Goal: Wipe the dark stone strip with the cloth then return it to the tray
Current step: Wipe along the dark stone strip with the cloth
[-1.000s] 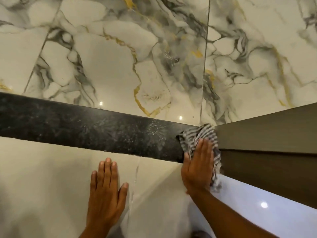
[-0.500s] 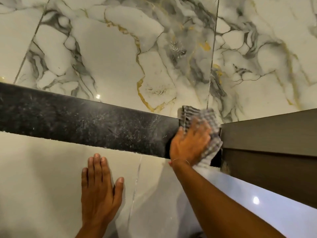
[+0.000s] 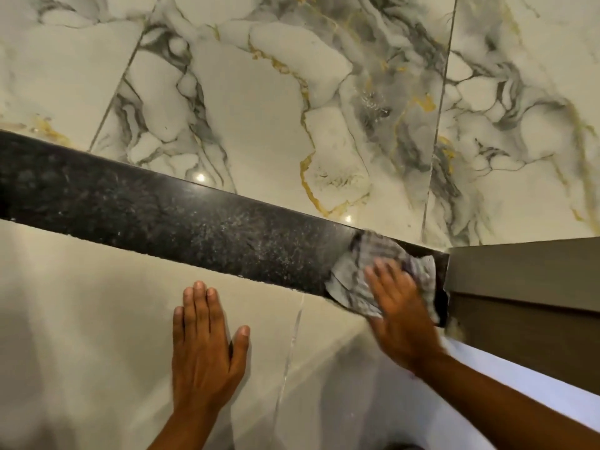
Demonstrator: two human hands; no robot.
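Note:
A dark speckled stone strip (image 3: 168,219) runs across the floor from the left edge down to a brown panel at the right. A grey striped cloth (image 3: 363,264) lies crumpled on the strip's right end. My right hand (image 3: 402,306) presses flat on the cloth, fingers spread and blurred with motion. My left hand (image 3: 204,345) lies flat and open on the pale tile just below the strip, holding nothing. No tray is in view.
White marble tiles with grey and gold veins (image 3: 292,92) lie beyond the strip. Plain beige tile (image 3: 81,319) is on the near side. A brown wooden panel (image 3: 526,271) borders the strip's right end, with a white glossy surface (image 3: 535,384) below it.
My right hand has dragged the cloth down across the strip's right end and slightly left. The view has shifted a little. My left hand stays flat on the tile.

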